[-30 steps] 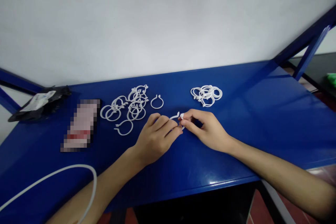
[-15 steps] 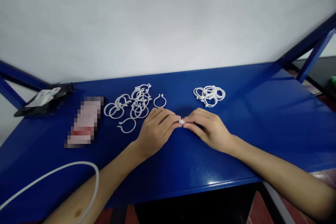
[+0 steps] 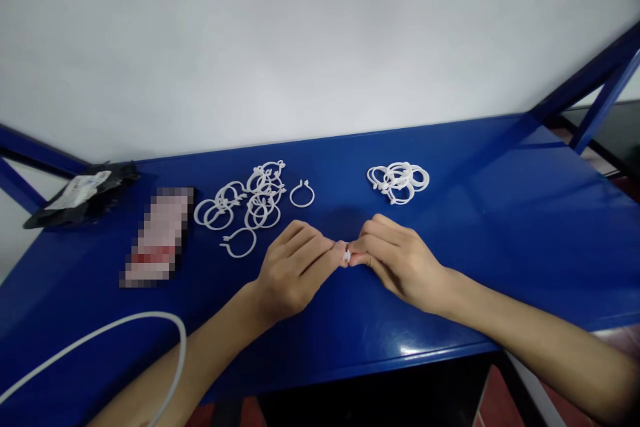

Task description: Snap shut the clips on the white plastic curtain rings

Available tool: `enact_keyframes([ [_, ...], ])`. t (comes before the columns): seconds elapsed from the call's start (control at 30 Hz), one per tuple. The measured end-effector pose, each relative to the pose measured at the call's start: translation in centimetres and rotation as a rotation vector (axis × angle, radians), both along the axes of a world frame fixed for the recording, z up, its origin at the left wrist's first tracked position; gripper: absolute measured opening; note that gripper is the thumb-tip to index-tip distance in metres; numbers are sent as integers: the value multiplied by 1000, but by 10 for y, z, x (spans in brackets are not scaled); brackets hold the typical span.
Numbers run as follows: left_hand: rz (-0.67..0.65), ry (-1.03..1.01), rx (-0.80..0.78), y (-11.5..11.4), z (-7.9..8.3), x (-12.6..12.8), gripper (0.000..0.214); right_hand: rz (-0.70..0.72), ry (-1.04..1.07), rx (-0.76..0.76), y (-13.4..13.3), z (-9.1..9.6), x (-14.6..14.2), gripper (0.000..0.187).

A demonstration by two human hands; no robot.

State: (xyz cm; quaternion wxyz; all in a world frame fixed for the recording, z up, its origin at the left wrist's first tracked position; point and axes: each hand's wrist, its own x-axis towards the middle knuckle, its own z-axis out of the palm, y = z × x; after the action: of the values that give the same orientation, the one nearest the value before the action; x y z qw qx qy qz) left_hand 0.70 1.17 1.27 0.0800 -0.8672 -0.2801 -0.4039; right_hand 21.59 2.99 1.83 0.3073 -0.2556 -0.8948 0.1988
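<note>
Between my fingertips is a white plastic ring clip [image 3: 347, 256]; only its small clasp shows, and the rest is hidden by my fingers. My left hand [image 3: 300, 270] pinches it from the left, thumb and forefinger pressed together. From the right, my right hand [image 3: 400, 257] pinches the same clip, its fingertips touching those of the left. Left of my hands lies a loose group of white ring clips [image 3: 263, 197] with open ends. A single open ring clip [image 3: 302, 205] rests just beyond my left hand. Past my right hand is a tight pile of white rings [image 3: 399, 180].
All this lies on a blue metal table [image 3: 475, 213] against a white wall [image 3: 320, 47]. A blurred-out flat pink item [image 3: 160, 233] and a black plastic bag with a label [image 3: 83, 193] lie at the left. A white cable [image 3: 100, 330] loops over my left forearm.
Both hands have come slightly nearer to me with the clip between them. The clip's pointed clasp, visible before, is now mostly covered by my fingertips.
</note>
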Motion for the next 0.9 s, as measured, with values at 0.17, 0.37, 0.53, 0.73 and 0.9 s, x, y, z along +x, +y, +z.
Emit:
enact_keyframes([
  [0.17,-4,128,92,1,0,0,8,12,-91,66,3,-4,0,29],
  [0.37,67,173,21,9,-3,-2,3,-22,-159,91,12,-5,2,27],
  [0.53,402,284,-73,22,-12,-11,28,-293,-291,293,29,-4,14,24],
  [0.73,617,405,-208,31,-18,-23,27,-539,-347,462,52,-6,35,18],
  [0.9,588,418,-179,35,-24,-26,19,-495,-361,418,54,-7,38,21],
])
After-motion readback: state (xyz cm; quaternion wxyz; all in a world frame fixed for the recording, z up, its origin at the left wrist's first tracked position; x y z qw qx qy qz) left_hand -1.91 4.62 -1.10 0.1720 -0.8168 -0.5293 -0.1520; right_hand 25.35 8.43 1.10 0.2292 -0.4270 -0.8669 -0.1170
